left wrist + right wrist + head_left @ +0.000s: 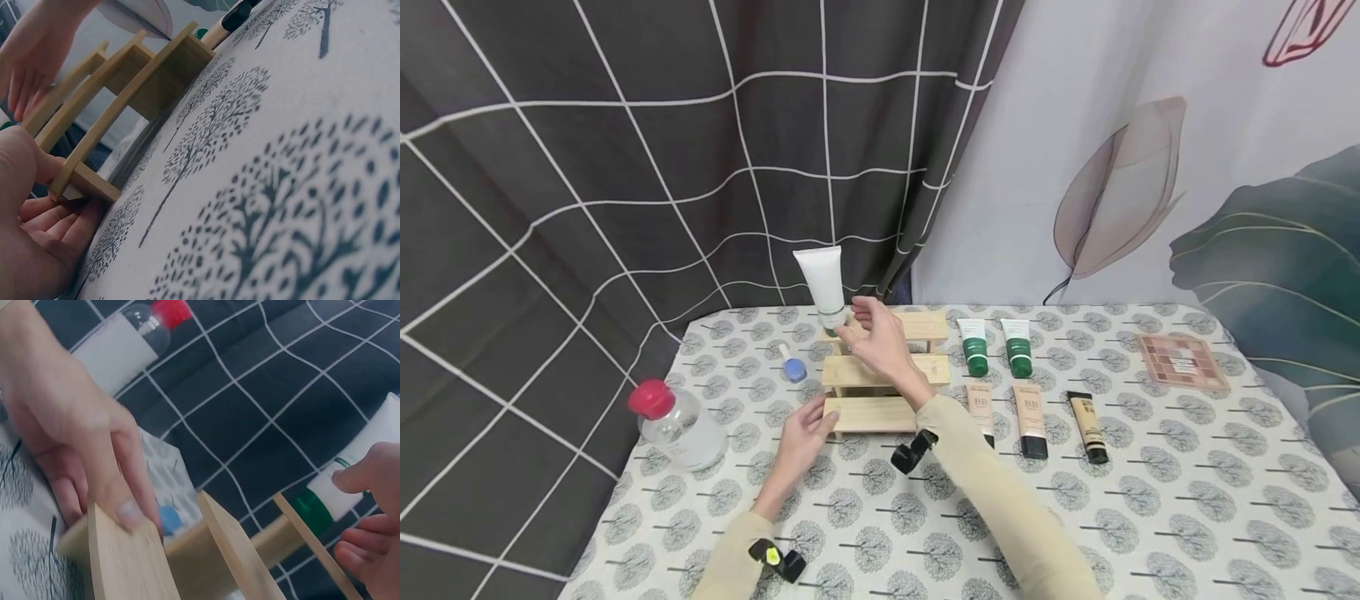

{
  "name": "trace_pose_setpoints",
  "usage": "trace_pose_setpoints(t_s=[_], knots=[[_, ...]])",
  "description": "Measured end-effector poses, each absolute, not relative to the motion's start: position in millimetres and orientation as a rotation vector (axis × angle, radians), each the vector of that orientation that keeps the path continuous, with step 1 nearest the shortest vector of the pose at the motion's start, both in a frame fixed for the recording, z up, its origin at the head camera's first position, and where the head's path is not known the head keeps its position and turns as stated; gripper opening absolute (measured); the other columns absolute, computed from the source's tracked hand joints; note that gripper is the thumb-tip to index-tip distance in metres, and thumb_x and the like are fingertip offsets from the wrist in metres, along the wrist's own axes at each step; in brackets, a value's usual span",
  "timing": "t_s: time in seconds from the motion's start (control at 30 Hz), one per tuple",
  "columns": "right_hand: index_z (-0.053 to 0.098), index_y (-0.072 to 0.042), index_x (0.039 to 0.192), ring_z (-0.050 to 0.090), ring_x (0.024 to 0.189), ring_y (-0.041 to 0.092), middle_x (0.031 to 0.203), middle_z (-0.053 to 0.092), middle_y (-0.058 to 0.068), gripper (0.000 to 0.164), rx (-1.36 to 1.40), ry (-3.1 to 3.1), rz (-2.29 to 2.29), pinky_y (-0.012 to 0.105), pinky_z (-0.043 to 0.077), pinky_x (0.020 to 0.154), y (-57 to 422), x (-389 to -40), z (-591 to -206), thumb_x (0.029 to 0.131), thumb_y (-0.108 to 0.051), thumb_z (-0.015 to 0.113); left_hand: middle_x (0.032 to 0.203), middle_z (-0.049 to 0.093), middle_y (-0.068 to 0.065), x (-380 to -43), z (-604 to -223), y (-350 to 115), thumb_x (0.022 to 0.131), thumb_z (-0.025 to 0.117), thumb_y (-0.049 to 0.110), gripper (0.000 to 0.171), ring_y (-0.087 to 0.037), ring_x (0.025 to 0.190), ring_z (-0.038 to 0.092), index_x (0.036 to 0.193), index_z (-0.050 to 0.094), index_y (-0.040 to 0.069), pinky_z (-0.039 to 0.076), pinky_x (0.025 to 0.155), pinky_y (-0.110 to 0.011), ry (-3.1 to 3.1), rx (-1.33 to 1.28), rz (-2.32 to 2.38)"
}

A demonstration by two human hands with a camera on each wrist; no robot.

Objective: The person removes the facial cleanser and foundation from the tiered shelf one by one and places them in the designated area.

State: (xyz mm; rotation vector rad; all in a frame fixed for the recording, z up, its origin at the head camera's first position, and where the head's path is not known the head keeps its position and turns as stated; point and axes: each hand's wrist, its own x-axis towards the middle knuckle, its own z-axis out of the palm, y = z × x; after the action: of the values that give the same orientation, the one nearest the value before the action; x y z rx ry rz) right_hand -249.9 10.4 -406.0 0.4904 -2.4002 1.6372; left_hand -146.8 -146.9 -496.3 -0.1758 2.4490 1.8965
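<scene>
A small three-step wooden rack [868, 414] stands on the cloth. My left hand [805, 429] grips the left end of its lowest step, thumb on top and fingers beneath, as the left wrist view shows. A white tube [822, 279] with a green cap [314, 511] stands cap-down at the left end of the top step. My right hand [883, 342] is just right of the tube's lower part, fingers loosely bent and not wrapped around it. The thumb [359, 475] overlaps the tube in the right wrist view; whether it touches cannot be told.
Right of the rack lie two green-and-white tubes [974, 346], two BB cream tubes [1030, 417], a gold tube with a black cap [1087, 425] and a makeup palette [1183, 362]. Leftward are a blue-and-white item [793, 365] and a clear bottle with a red cap [685, 429]. Curtains hang behind.
</scene>
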Motion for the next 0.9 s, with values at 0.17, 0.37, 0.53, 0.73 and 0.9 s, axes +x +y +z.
trace_pose_setpoints(t_s=[0.17,0.37,0.53,0.73,0.9], knots=[[0.056,0.005,0.131,0.066,0.119,0.032,0.130,0.065,0.021,0.052,0.425,-2.385,1.695,0.035,0.057,0.107,-1,-253,-408,0.089,-0.017,0.078,0.148,0.047,-0.033,-148,-499,-145,0.100,0.064,0.020,0.061,-0.045,0.134,0.053,0.148,0.040,-0.009,0.050,0.111,-0.044,2.448,-0.156,1.889],[0.058,0.002,0.128,0.068,0.117,0.032,0.127,0.067,0.020,0.046,0.413,-2.329,1.699,0.033,0.058,0.104,-11,-257,-411,0.089,-0.013,0.078,0.150,0.046,-0.031,-150,-501,-147,0.099,0.064,0.020,0.062,-0.044,0.135,0.053,0.149,0.040,-0.007,0.049,0.113,-0.043,2.444,-0.157,1.889],[0.060,0.001,0.125,0.069,0.115,0.030,0.126,0.068,0.019,0.043,0.409,-2.289,1.717,0.032,0.059,0.102,-14,-259,-413,0.089,-0.014,0.079,0.150,0.046,-0.030,-151,-500,-149,0.099,0.065,0.019,0.062,-0.043,0.135,0.054,0.150,0.040,-0.005,0.050,0.113,-0.041,2.420,-0.178,1.905],[0.060,0.001,0.127,0.069,0.115,0.031,0.126,0.068,0.020,0.044,0.375,-2.275,1.766,0.034,0.059,0.103,-8,-257,-412,0.089,-0.013,0.077,0.150,0.047,-0.029,-150,-499,-147,0.099,0.065,0.019,0.061,-0.042,0.135,0.054,0.150,0.041,-0.005,0.050,0.112,-0.041,2.428,-0.200,1.885],[0.059,0.000,0.129,0.068,0.117,0.031,0.128,0.067,0.019,0.044,0.351,-2.263,1.761,0.035,0.058,0.105,1,-258,-407,0.091,-0.015,0.076,0.150,0.046,-0.031,-148,-497,-147,0.100,0.063,0.019,0.061,-0.044,0.134,0.054,0.149,0.039,-0.007,0.050,0.112,-0.040,2.434,-0.166,1.896]])
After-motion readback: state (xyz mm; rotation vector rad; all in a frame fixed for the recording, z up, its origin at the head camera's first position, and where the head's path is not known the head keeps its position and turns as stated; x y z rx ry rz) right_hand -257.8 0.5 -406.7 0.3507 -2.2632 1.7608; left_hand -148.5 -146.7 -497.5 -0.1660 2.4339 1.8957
